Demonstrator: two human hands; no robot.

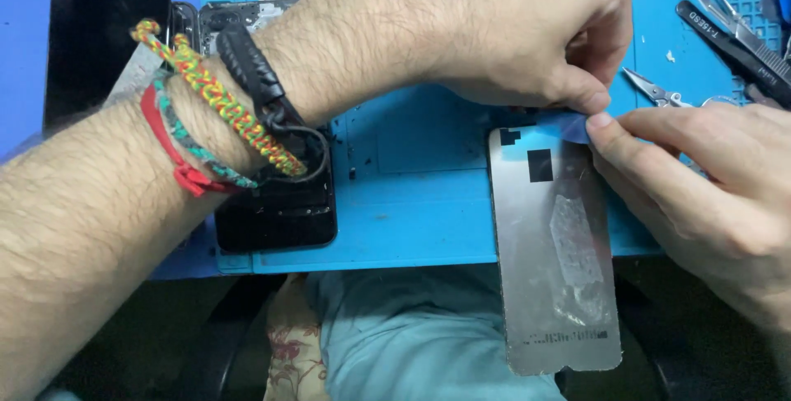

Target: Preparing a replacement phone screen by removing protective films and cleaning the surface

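Fingers [595, 103] of the left hand [527, 30] pinch blue film [568, 123] at the far corner of the silver panel [554, 253] — right hand [709, 178] grips its right edge, over the worktop's [412, 203] near edge.

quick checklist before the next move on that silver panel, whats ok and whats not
1. Left hand pinches the film corner: ok.
2. Right hand steadies the silver panel at its upper right edge: ok.
3. Panel fully supported: not ok, its lower half overhangs the blue mat.
4. Tweezers within reach: ok.
5. Film free of tears: cannot tell.
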